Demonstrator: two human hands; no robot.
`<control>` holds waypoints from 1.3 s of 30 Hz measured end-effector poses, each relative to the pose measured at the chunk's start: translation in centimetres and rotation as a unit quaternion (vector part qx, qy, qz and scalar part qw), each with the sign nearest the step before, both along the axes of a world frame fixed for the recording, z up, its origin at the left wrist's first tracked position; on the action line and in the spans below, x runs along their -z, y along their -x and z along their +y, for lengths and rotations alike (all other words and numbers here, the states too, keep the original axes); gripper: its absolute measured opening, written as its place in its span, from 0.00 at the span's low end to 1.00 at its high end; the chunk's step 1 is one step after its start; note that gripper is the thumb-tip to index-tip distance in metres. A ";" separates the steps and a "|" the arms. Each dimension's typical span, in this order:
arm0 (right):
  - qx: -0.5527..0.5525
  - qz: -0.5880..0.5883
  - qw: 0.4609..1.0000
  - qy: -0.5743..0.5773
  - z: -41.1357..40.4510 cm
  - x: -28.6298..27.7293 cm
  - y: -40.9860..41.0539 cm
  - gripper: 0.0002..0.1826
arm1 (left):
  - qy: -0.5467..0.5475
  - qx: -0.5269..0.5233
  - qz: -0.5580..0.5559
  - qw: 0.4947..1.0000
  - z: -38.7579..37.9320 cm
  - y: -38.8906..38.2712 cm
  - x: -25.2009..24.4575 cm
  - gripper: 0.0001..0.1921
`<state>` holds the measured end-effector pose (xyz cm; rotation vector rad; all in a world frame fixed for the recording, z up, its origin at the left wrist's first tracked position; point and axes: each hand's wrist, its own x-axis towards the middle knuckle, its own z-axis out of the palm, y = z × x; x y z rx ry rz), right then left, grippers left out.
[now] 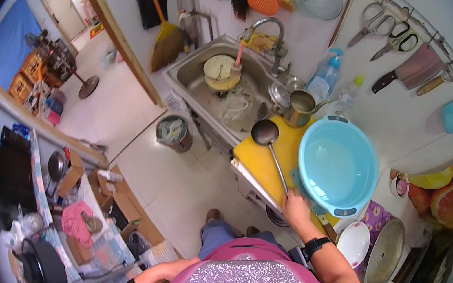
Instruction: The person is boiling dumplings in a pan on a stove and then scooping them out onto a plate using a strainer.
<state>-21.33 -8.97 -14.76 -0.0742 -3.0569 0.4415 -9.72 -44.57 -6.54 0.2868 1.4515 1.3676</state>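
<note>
My right hand is at the counter's front edge, its fingers closed around the handle end of a metal ladle. The ladle's dark bowl lies over the far left part of a yellow cutting board. Right beside this hand stands a light blue plastic basin with what looks like clear water in it. A knife with a wooden handle lies partly under the basin's near side. My left hand rests low at the left, against the pink shirt; its fingers are mostly hidden.
Beyond the board are a metal pot and a steel sink with a faucet. A white plate and a round metal lid stand at the right. A trash bin is on the floor. Scissors and a cleaver hang on the wall.
</note>
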 end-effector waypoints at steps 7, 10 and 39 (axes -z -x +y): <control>0.073 0.012 0.993 -0.088 -2.8 -2.7 -0.4 0.12 | -0.008 0.147 0.070 0.987 -6.4 9.7 -0.3 0.30; -0.025 -0.060 0.998 0.009 -5.4 -5.9 -2.6 0.13 | 0.000 0.145 0.068 0.987 -8.0 13.2 -2.0 0.25; 0.049 -0.418 0.835 0.353 -9.1 -14.5 -10.3 0.26 | 0.079 0.529 0.302 0.789 -3.6 23.4 -3.3 0.13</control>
